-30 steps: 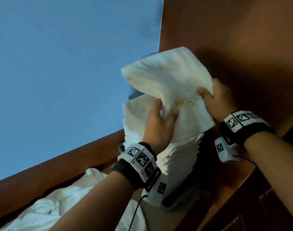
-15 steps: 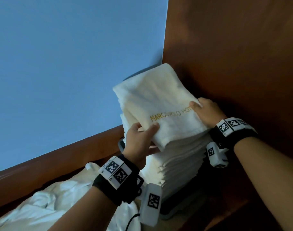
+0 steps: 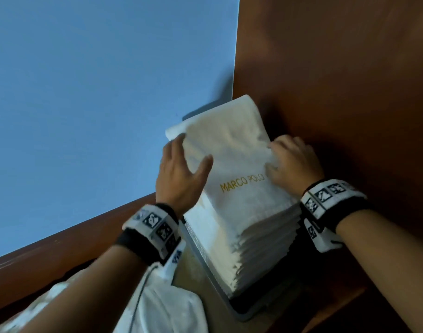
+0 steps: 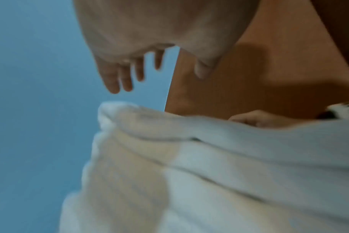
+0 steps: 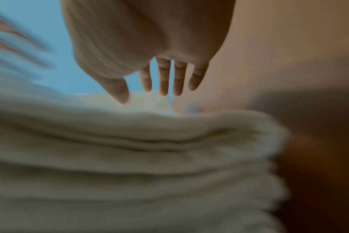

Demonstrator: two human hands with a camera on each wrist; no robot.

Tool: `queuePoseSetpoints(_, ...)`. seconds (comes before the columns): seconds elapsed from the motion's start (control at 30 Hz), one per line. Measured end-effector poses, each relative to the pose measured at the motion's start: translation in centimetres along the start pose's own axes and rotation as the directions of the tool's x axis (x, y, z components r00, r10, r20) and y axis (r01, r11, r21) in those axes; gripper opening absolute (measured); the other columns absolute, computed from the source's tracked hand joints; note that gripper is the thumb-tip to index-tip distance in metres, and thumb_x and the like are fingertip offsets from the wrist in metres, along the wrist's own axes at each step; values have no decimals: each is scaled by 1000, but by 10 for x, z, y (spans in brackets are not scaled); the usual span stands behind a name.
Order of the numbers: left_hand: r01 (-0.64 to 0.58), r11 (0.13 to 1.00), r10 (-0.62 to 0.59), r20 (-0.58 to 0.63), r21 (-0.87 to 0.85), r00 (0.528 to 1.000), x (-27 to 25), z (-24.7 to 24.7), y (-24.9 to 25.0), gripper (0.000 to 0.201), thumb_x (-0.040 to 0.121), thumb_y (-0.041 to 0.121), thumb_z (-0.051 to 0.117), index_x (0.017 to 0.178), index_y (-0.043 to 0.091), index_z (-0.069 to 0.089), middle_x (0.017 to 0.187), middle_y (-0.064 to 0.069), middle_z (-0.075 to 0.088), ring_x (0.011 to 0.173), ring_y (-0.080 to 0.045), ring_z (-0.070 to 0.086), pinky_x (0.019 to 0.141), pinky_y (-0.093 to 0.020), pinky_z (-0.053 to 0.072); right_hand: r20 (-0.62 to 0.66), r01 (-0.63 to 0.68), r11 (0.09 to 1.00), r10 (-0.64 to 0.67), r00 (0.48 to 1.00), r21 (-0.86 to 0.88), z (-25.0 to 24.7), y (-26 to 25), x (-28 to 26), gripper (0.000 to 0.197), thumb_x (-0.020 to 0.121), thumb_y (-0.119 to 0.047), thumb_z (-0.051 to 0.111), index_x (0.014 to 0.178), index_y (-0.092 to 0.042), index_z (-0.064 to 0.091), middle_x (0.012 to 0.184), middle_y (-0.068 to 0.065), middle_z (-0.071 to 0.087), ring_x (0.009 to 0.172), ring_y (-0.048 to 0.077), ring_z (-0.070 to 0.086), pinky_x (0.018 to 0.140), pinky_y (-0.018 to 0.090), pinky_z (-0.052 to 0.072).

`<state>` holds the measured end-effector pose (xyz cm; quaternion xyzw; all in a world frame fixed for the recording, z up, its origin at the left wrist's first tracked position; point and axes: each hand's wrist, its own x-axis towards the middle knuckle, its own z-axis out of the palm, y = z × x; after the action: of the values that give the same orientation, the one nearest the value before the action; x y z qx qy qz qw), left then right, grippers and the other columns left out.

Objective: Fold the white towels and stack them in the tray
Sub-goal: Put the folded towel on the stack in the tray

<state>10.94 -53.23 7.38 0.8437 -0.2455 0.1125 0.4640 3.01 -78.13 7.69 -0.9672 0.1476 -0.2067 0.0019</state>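
Observation:
A tall stack of folded white towels [image 3: 244,236] stands in a grey tray [image 3: 244,314] in the corner of a wooden shelf. The top towel [image 3: 232,150], with gold "MARCO POLO" lettering, lies flat on the stack. My left hand [image 3: 179,164] is at its left edge, fingers spread and straight, thumb on the cloth. My right hand [image 3: 289,159] rests on its right edge. In the left wrist view the left fingers [image 4: 119,78] hang straight just above the towel [image 4: 209,157]. In the right wrist view the right fingers [image 5: 165,78] are likewise straight over the stack [image 5: 130,149].
A heap of loose white towels [image 3: 169,308] lies at the lower left, in front of the tray. A brown wooden panel [image 3: 337,80] closes the right side and a blue wall [image 3: 97,104] the back. A wooden ledge [image 3: 73,241] runs below the wall.
The top towel has come down from mid-air onto the stack. Both hands, which gripped its near corners, have let go and slid up along its sides.

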Motion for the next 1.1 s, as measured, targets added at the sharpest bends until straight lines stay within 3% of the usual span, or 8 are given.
queuePoseSetpoints(0.1, -279, 900, 213, 222, 335, 952, 51, 3, 7, 71, 91, 71, 42, 151, 34, 40, 165, 1, 27, 152, -24, 23, 122, -45, 21, 204, 44, 995, -62, 977, 92, 2, -36, -5, 76, 82, -79, 43, 146, -37, 38, 155, -2, 33, 140, 26, 30, 111, 50, 27)
queuePoseSetpoints(0.17, -369, 738, 138, 408, 565, 903, 74, 12, -1, 73, 92, 75, 37, 156, 42, 27, 170, 1, 10, 156, -27, 5, 124, -56, 6, 401, -44, 991, -10, 916, 125, 12, -43, -8, 96, 70, -95, 32, 152, -48, 15, 166, -5, 7, 151, 26, 6, 117, 61, 11)
queuePoseSetpoints(0.27, -456, 577, 54, 526, 678, 849, 93, 26, -17, 84, 84, 84, 28, 158, 47, 10, 170, 2, -8, 156, -30, -6, 121, -62, 2, 496, -93, 985, 9, 868, 145, 27, -38, -9, 106, 60, -101, 34, 150, -56, 1, 165, -10, -13, 152, 27, -10, 116, 67, 1)
queuePoseSetpoints(0.53, -444, 626, -57, 606, 641, 793, 106, 89, -55, 89, 81, 87, 30, 157, 49, 5, 169, 3, -14, 155, -33, -11, 121, -61, 9, 523, -155, 984, 85, 848, 91, 84, -26, -8, 112, 52, -105, 21, 151, -55, 2, 165, -10, -13, 152, 26, -10, 115, 67, 3)
queuePoseSetpoints(0.83, -414, 722, -53, 641, 554, 766, 91, 58, -48, 80, 90, 79, 32, 158, 47, 5, 168, 6, -18, 154, -27, -18, 123, -58, 0, 536, -140, 986, 72, 841, 87, 64, -30, -12, 108, 55, -103, 25, 150, -57, 5, 165, -12, -13, 152, 25, -9, 116, 66, 3)
queuePoseSetpoints(0.93, -371, 769, -75, 650, 520, 756, 73, 33, -44, 78, 93, 77, 32, 159, 45, 5, 168, 8, -15, 155, -23, -15, 124, -58, 1, 525, -144, 988, 91, 846, 60, 45, -35, -14, 107, 57, -103, 30, 150, -55, 11, 166, -11, -5, 152, 28, 1, 117, 63, 10)
queuePoseSetpoints(1.0, -335, 807, -73, 646, 485, 759, 54, 9, -46, 77, 95, 74, 37, 160, 42, 11, 170, 7, -5, 156, -22, -6, 124, -57, 7, 505, -128, 992, 101, 857, 19, 26, -45, -13, 104, 61, -101, 34, 148, -43, 31, 163, 1, 21, 145, 34, 26, 114, 57, 27)
queuePoseSetpoints(1.1, -311, 829, -66, 634, 465, 771, 23, -38, -59, 75, 95, 66, 49, 159, 35, 26, 168, 3, 20, 153, -22, 21, 123, -46, 20, 435, -118, 993, 107, 894, -3, -1, -66, -18, 72, 75, -84, 51, 110, -22, 64, 122, 11, 63, 108, 34, 59, 93, 44, 49)
